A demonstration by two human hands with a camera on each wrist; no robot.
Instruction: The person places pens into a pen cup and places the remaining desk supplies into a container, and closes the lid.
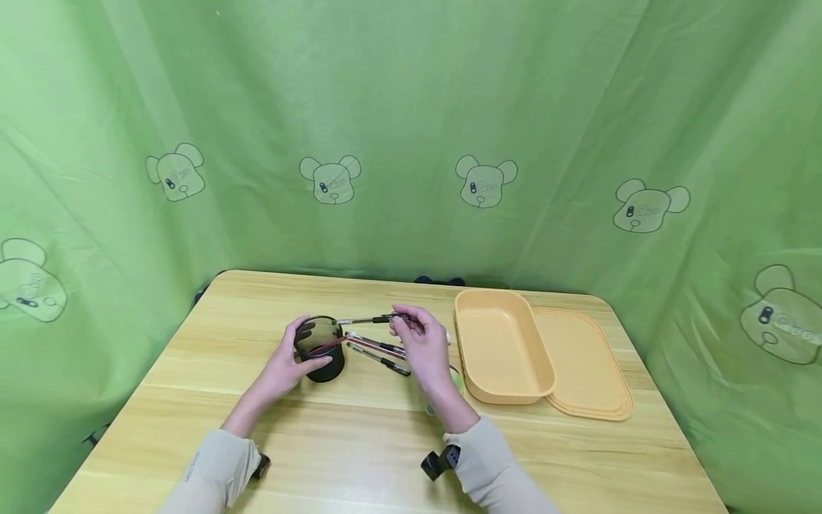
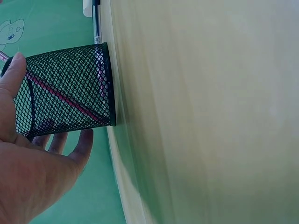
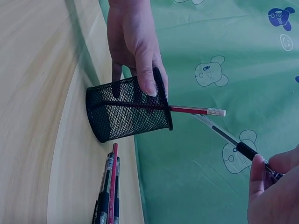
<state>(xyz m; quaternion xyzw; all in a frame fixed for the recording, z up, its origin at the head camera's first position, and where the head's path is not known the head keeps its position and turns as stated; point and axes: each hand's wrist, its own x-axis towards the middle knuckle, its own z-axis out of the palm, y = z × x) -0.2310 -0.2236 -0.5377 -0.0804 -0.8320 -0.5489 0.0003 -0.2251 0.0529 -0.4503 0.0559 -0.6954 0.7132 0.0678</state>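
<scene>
My left hand point(image 1: 282, 368) grips a black mesh pen cup point(image 1: 329, 369) near its rim, thumb on the near side. The cup's base is at the tabletop. One red pencil point(image 3: 189, 110) leans inside, its white eraser end sticking out past the rim. My right hand point(image 1: 427, 350) pinches a clear gel pen point(image 3: 224, 134) by its black end. That pen's other end points at the cup's mouth, beside the pencil; whether it touches the rim I cannot tell. Between the hands, more gel pens point(image 1: 385, 363) and another red pencil point(image 3: 112, 186) lie on the table.
To the right stands an open orange box point(image 1: 507, 397), with its flat lid point(image 1: 591, 368) lying beside it. A greenish round thing point(image 1: 457, 379) is partly hidden behind my right wrist. Green curtain point(image 1: 411, 228) hangs around the wooden table point(image 1: 359, 442).
</scene>
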